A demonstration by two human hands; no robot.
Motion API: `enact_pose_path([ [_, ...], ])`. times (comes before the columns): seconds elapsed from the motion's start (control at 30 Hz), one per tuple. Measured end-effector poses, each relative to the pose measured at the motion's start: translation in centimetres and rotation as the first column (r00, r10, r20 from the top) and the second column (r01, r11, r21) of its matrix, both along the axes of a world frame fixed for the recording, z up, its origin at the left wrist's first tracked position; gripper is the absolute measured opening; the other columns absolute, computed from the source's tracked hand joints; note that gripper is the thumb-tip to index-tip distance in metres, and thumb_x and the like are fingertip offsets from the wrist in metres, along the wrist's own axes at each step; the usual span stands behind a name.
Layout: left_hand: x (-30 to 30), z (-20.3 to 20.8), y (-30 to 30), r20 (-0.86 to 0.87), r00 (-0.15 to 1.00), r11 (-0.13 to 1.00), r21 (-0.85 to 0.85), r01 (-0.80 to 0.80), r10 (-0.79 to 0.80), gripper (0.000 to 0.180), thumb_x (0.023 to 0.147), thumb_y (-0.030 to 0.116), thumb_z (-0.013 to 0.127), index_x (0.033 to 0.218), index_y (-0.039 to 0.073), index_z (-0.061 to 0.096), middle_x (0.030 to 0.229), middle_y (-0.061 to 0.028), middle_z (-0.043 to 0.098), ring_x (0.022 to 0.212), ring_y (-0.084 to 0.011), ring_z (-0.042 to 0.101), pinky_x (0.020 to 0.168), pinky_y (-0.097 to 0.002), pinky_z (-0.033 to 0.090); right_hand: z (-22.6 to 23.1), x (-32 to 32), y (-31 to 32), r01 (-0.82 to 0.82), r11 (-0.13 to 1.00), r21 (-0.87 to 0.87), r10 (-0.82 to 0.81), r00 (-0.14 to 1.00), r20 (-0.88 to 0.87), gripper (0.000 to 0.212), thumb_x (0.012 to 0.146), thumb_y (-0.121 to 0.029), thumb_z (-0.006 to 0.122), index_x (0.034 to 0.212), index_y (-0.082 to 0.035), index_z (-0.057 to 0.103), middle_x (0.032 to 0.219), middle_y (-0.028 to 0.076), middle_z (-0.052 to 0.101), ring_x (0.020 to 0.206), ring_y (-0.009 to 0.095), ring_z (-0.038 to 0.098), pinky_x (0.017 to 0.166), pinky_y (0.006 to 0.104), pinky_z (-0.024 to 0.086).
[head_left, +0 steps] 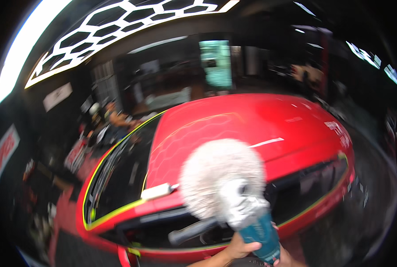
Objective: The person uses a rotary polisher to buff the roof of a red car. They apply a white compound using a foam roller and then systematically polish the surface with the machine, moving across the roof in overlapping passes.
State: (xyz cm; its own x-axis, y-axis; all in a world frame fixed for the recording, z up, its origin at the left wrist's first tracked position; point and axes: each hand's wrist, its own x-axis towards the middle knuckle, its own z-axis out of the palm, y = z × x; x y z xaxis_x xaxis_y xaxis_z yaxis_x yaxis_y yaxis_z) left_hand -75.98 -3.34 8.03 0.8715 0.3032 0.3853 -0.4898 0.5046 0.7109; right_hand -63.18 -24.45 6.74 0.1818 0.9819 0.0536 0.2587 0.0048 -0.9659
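Note:
A power polisher (259,233) with a teal body and silver head is raised in front of me, its round white wool pad (207,171) facing up and away over the car. My left hand (243,247) is closed around the body from the left, thumb across it. On the body's right side, my right hand (284,258) is wrapped round it, partly hidden. A dark side handle (191,231) sticks out to the left with no hand on it. Beyond the pad is the glossy red car roof (216,115). A white bottle (157,191) lies on the roof's near edge.
Yellow-green masking tape (118,216) borders the car's windows, including the windshield (129,164). A person (116,118) sits at the left beyond the car. Hexagonal lights (105,31) hang overhead. A pale green door-like panel (216,64) stands at the back.

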Motion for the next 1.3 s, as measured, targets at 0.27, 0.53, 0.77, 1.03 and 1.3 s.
enact_pose_path([
  [0.27, -1.7, 0.6, 3.9, 0.220, 0.954, 0.970, -0.176, -0.167, 0.204, 0.103, 0.076, 0.036, 0.090, 0.163, 0.021, 0.037, 0.138, -0.0160, 0.062, 0.130, -0.0389, 0.063, 0.121, -0.0685, 0.043, 8.0, 16.3, 6.5, 0.154, 0.984, 0.094, -0.156, 0.988, 0.017, 0.102, 0.111, -0.038, 0.063, 0.170, -0.002, -0.012, 0.123, 0.017, 0.072, 0.110, 0.021, 0.070, 0.099, 0.0362, 0.055],
  [0.53, -4.0, 0.9, 3.8, -0.003, 0.966, 0.951, -0.172, -0.255, 0.259, 0.105, 0.076, 0.032, 0.090, 0.162, 0.015, 0.033, 0.136, -0.0216, 0.060, 0.131, -0.0430, 0.062, 0.109, -0.0613, 0.054, 7.1, 18.3, 7.3, 0.280, 0.956, 0.089, -0.273, 0.958, -0.082, 0.071, 0.110, -0.058, 0.051, 0.155, -0.004, 0.044, 0.097, 0.014, 0.075, 0.083, 0.021, 0.074, 0.071, 0.0310, 0.059],
  [0.77, -0.5, -0.9, 3.9, -0.113, 0.974, 0.966, -0.152, -0.210, 0.194, 0.088, 0.081, 0.039, 0.087, 0.149, -0.002, 0.048, 0.135, -0.0212, 0.065, 0.126, -0.0347, 0.067, 0.109, -0.0528, 0.056, -0.2, 1.5, 4.1, -0.202, 0.975, -0.088, 0.141, 0.878, -0.459, 0.067, 0.112, -0.058, 0.046, 0.143, 0.000, 0.057, 0.123, 0.013, 0.069, 0.108, 0.020, 0.068, 0.097, 0.0368, 0.053],
  [1.03, 1.7, -2.3, 5.2, -0.225, 0.972, 0.963, -0.237, -0.128, 0.074, 0.084, 0.084, 0.040, 0.086, 0.147, -0.002, 0.049, 0.134, -0.0233, 0.066, 0.124, -0.0324, 0.069, 0.107, -0.0508, 0.058, -0.2, -1.7, 4.5, 0.175, 0.962, -0.208, -0.240, 0.904, -0.353, 0.037, 0.115, -0.038, 0.046, 0.115, -0.004, 0.063, 0.085, 0.006, 0.067, 0.065, 0.015, 0.062, 0.062, 0.0298, 0.051],
  [1.3, 2.6, -3.2, 6.5, -0.202, 0.977, 0.979, -0.176, -0.103, 0.067, 0.081, 0.080, 0.034, 0.089, 0.143, -0.003, 0.053, 0.128, -0.0222, 0.069, 0.118, -0.0328, 0.072, 0.102, -0.0496, 0.060, -2.0, -2.9, 5.8, 0.193, 0.959, -0.210, -0.273, 0.832, -0.483, 0.035, 0.114, -0.037, 0.047, 0.123, -0.005, 0.058, 0.089, 0.007, 0.067, 0.070, 0.014, 0.062, 0.065, 0.0294, 0.053],
])
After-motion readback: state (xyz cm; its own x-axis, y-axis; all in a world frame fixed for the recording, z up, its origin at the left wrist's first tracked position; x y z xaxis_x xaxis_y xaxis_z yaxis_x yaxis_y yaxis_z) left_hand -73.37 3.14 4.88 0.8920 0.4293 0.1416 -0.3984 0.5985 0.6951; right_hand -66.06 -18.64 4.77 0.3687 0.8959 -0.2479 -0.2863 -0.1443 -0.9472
